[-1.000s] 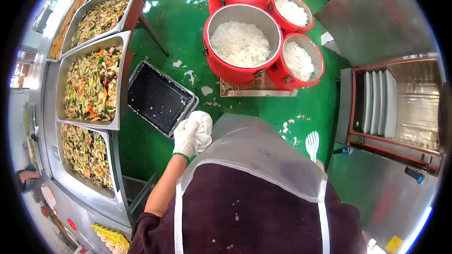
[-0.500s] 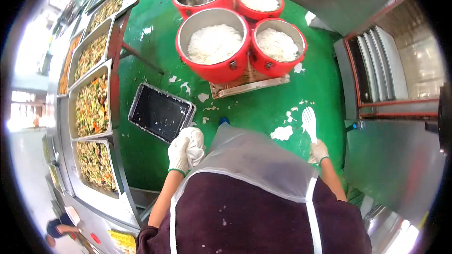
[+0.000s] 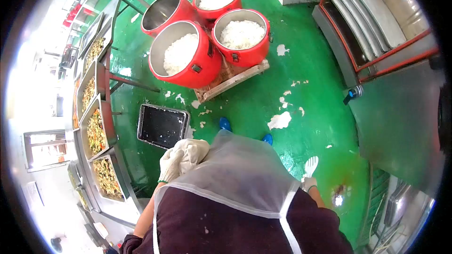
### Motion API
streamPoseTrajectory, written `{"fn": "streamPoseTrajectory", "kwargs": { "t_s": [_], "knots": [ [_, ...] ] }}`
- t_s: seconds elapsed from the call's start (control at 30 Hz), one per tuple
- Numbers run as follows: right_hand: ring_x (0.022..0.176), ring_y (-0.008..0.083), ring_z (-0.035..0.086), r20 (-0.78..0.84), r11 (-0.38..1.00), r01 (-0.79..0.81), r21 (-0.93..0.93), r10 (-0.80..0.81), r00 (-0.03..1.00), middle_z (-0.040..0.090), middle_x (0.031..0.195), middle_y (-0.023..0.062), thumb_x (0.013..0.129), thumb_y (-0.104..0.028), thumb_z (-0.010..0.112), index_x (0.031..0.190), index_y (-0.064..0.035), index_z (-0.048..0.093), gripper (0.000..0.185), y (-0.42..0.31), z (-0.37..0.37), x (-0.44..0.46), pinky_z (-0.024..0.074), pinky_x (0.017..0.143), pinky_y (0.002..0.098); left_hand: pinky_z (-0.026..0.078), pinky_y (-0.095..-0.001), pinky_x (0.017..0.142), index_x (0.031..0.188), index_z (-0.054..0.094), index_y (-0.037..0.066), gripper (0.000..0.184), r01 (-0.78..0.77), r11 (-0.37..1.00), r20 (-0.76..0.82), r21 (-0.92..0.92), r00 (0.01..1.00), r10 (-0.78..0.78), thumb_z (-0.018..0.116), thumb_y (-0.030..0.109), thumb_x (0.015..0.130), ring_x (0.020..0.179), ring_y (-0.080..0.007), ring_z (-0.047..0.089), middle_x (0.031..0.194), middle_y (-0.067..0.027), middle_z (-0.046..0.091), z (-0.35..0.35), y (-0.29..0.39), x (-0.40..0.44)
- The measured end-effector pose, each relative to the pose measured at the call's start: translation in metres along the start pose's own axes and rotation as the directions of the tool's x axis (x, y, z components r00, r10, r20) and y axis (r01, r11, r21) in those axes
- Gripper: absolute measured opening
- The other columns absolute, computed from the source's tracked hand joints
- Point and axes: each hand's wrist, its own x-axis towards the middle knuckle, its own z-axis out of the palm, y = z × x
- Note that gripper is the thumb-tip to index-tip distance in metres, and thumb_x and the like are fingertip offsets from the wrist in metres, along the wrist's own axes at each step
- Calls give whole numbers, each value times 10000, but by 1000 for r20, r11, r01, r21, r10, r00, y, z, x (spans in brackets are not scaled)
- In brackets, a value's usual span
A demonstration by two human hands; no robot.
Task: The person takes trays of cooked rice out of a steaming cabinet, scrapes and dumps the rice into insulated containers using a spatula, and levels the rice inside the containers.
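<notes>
My left hand (image 3: 169,163), in a white knit glove, grips a bunched white cloth (image 3: 194,152) in front of the apron. Low on the right, my right hand (image 3: 308,185), also gloved, is closed round the handle of a white slotted rice paddle (image 3: 310,164), its blade pointing up and away from me. Beyond my left hand a black rectangular tub (image 3: 163,125) with white bits in it sits on the floor. Ahead are several red insulated drums; a front drum (image 3: 213,68) and a smaller drum (image 3: 256,55) hold white rice, while one back drum (image 3: 153,28) shows bare steel inside.
The drums stand on a wooden pallet (image 3: 235,81). Along the left runs a steel table with deep trays (image 3: 115,169) of chopped mixed food. To the right, an open steel cabinet (image 3: 336,51) holds slanted trays (image 3: 372,11). White patches mark the green floor (image 3: 306,131).
My view has turned to the right, so drums and tub sit differently in it. The paddle and right hand are now lower, nearer my side. Both hands keep their holds.
</notes>
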Motion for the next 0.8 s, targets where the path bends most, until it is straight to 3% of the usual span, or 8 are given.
{"fn": "streamPoseTrajectory", "kwargs": {
  "t_s": [0.23,0.43,0.5,0.67,0.8],
  "knots": [
    [780,329,689,-50,995,30,100,-25,998,692,899,212,890,-229,554,979,1,656,268,-56,-75,39,556,686,432,517,-285,794,1131,635,-48,352,-48,998,-7,-42,999,47,661,150,842,877,-150,635,1001,-85,674,25,14,24],
    [752,329,682,-174,973,118,198,-84,981,684,891,207,884,-224,573,1007,-9,635,256,-178,-180,48,551,672,426,520,-298,778,1117,648,-15,346,-34,994,-1,-101,999,34,698,172,831,864,-147,629,994,-82,678,34,16,80],
    [743,329,679,-190,972,138,190,-101,977,682,888,205,882,-222,579,1017,-12,628,254,-220,-200,46,550,668,424,514,-288,761,1080,656,-4,311,-26,979,15,-205,999,29,705,175,831,848,-134,618,969,-75,672,28,20,96],
    [719,329,673,-185,992,113,53,-101,977,676,881,201,878,-218,596,1040,-20,610,257,-303,-220,38,546,656,418,512,-284,755,1072,643,-2,292,58,906,34,-420,998,-48,700,173,846,817,-126,606,935,-55,661,-13,14,164],
    [701,330,668,-148,973,80,-217,-114,982,671,876,197,874,-215,609,1059,-27,596,264,-349,-233,24,543,647,414,509,-280,772,1089,635,-4,293,172,814,19,-555,981,-194,691,156,851,854,-125,604,964,-61,659,-54,3,230]
  ]
}}
